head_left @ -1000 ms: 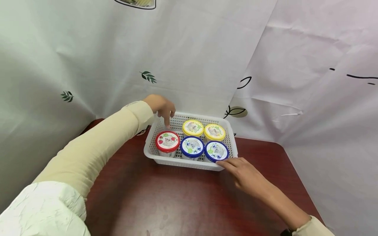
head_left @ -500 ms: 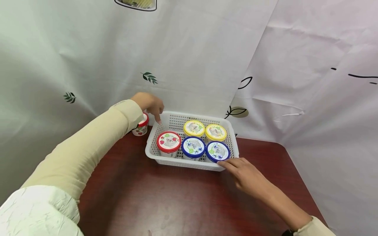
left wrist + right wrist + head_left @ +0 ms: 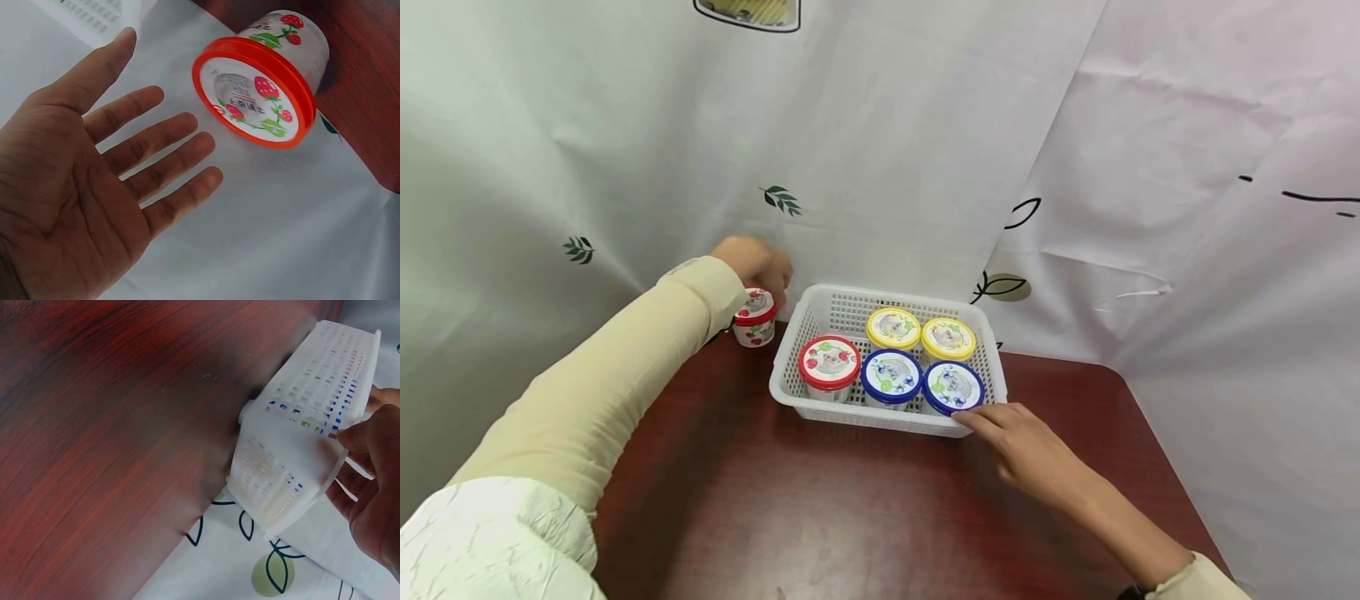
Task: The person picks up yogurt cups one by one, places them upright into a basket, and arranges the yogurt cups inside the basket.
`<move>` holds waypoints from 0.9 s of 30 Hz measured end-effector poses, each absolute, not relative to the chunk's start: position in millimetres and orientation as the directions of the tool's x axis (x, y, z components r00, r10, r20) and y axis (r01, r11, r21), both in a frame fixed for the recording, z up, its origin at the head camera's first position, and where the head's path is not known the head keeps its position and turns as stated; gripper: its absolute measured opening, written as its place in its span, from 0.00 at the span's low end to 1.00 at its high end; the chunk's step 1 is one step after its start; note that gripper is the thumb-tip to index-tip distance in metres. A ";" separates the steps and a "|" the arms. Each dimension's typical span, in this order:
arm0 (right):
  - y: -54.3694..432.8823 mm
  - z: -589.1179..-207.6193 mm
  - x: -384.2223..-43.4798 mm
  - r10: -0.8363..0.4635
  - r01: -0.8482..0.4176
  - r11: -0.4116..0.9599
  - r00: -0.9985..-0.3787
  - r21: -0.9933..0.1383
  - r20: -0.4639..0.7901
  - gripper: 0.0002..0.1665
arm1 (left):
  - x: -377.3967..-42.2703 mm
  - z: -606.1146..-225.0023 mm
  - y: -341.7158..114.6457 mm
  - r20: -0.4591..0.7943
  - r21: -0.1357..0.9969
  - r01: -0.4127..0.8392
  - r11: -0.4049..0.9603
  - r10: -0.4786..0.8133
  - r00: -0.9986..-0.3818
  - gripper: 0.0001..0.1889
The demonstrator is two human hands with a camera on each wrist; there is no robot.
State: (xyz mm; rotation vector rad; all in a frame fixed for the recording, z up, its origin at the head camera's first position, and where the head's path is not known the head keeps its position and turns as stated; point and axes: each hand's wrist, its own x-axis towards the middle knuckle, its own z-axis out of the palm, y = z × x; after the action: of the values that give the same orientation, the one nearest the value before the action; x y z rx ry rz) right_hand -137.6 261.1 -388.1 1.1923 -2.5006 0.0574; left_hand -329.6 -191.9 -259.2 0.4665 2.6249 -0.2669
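My left hand [image 3: 762,265] is beside a white tub [image 3: 753,320] with a red lid and strawberry print, which stands on the table left of the basket. The left wrist view has its fingers spread, apart from the red-lidded tub [image 3: 262,94]. My right hand [image 3: 1026,442] grips the near right corner of a white plastic basket [image 3: 880,418], thumb against the outer wall [image 3: 290,444] in the right wrist view. Inside the basket sit a red-lidded tub [image 3: 829,363], two blue-lidded tubs [image 3: 891,375] and two yellow-lidded tubs [image 3: 893,327]. The back left part of the basket holds no tub.
The dark red table [image 3: 850,508] reaches back to a white fabric backdrop [image 3: 880,167] with leaf prints. The basket stands near the table's back edge, close to the fabric.
My left hand has moved left from over the basket's back left corner to the red-lidded tub outside, which has come into sight from behind the sleeve. My right hand has stayed at the basket corner.
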 end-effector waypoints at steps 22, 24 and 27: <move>255.9 -392.1 -138.1 -0.744 -0.765 0.634 -0.566 0.109 0.354 0.34 | -333.2 -287.8 -231.8 -0.445 -0.025 0.274 0.962 0.234 -0.864 0.32; 255.3 -392.9 -138.1 -0.744 -0.766 0.634 -0.565 0.109 0.357 0.33 | -333.8 -290.5 -233.1 -0.452 -0.008 0.263 0.965 0.231 -0.862 0.34; 254.6 -393.7 -138.1 -0.744 -0.768 0.631 -0.560 0.109 0.364 0.32 | -334.3 -294.1 -234.8 -0.456 0.008 0.254 0.967 0.230 -0.860 0.37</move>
State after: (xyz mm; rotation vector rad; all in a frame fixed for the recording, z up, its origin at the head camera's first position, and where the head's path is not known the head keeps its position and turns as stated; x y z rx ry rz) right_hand -138.1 254.6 -393.7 1.2034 -2.4791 0.0868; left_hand -334.3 -234.8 -294.1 0.3444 2.6479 -0.0720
